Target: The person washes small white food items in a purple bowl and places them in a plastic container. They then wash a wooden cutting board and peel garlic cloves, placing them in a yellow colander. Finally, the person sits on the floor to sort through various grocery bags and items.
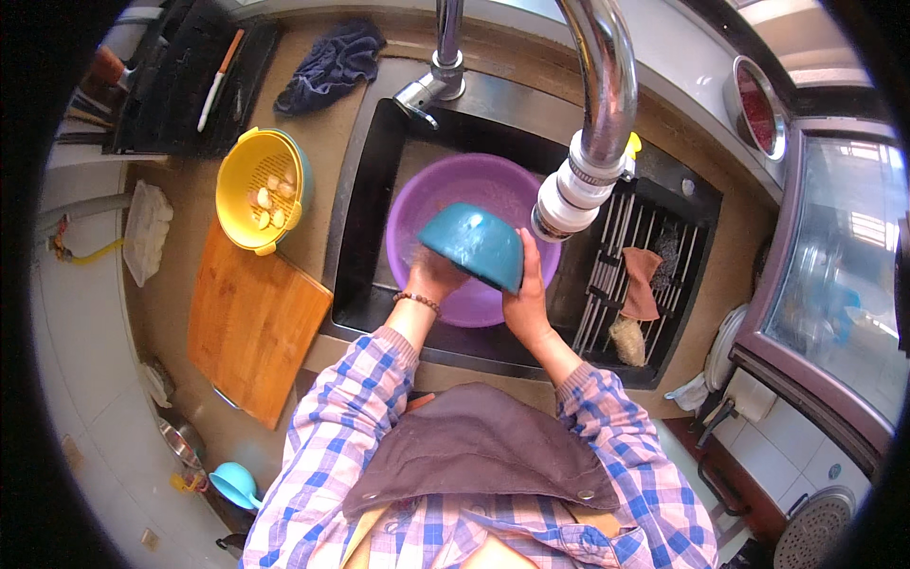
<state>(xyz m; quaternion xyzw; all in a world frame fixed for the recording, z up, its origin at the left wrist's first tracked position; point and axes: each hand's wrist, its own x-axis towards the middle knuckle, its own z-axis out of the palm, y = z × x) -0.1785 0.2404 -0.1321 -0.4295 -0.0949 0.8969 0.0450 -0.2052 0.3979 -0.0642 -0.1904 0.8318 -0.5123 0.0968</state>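
A teal bowl is tilted over a purple plastic basin that stands in the dark sink. My right hand grips the bowl's right side, its fingers along the outer wall. Under the bowl's lower left edge is my left hand, its fingers mostly hidden by the bowl. A beaded bracelet circles my left wrist. The bowl's inside faces away from view, so what it holds cannot be seen.
The chrome faucet with a white nozzle overhangs the basin's right. A drying rack carries a brown cloth. Left stand a yellow colander with several garlic cloves, a wooden cutting board and a dark cloth.
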